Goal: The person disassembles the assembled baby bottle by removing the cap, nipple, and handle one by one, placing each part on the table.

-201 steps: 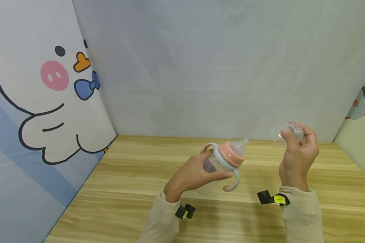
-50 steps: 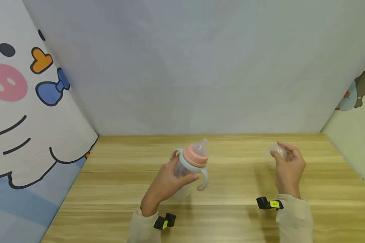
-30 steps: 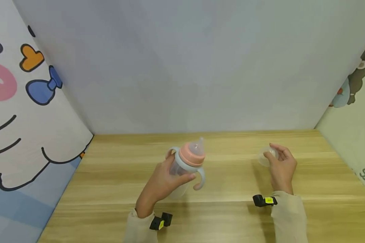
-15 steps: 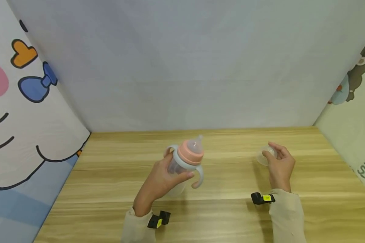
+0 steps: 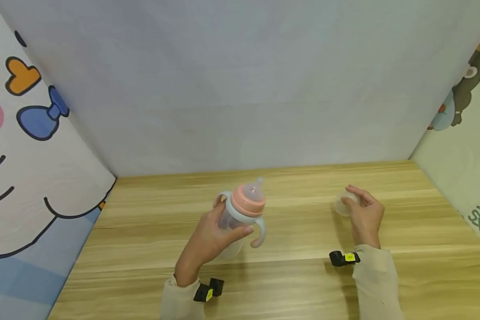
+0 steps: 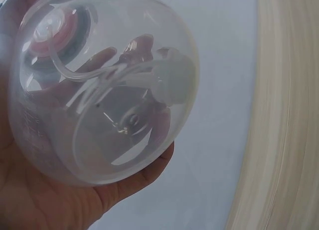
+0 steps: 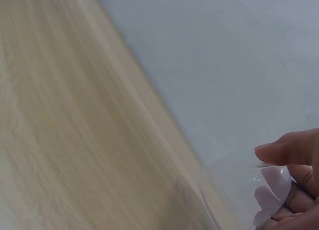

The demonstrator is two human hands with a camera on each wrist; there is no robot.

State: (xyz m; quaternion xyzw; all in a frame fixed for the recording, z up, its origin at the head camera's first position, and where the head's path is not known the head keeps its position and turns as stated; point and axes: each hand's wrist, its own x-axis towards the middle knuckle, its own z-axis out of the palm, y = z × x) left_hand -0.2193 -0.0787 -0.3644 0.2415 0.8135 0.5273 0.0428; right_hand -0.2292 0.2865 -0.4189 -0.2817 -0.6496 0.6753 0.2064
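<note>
"What's closest to us?"

"The sleeves (image 5: 182, 302), each with a small black camera (image 5: 344, 258) at the wrist. Past them, the left hand (image 5: 208, 233) is wrapped round the clear body of a baby bottle (image 5: 240, 216), thumb across its near side."

"Is it standing on the table (image 5: 296, 284)?"

"It looks held up off it, leaning, with the teat (image 5: 254, 192) pointing up and away, a touch to the right."

"How would it handle?"

"Light, I'd say. I can make out no liquid, only a thin straw (image 6: 75, 77) inside. The wall looks smooth and fairly stiff, so it could slide in damp fingers. Take it round the body, as here, or by the curved handles (image 5: 262, 233). The teat seems soft, a poor place to grab."

"And the right hand (image 5: 366, 216)?"

"Well apart from the bottle, pinching a thin clear cover (image 5: 339, 207) between thumb and fingers. That must weigh next to nothing and might flex or crack if squeezed; hold it lightly near the rim."

"Beyond that?"

"A pale grey cloth (image 5: 244, 89) behind the table's far edge, with cartoon-printed panels (image 5: 70, 164) either side."
</note>
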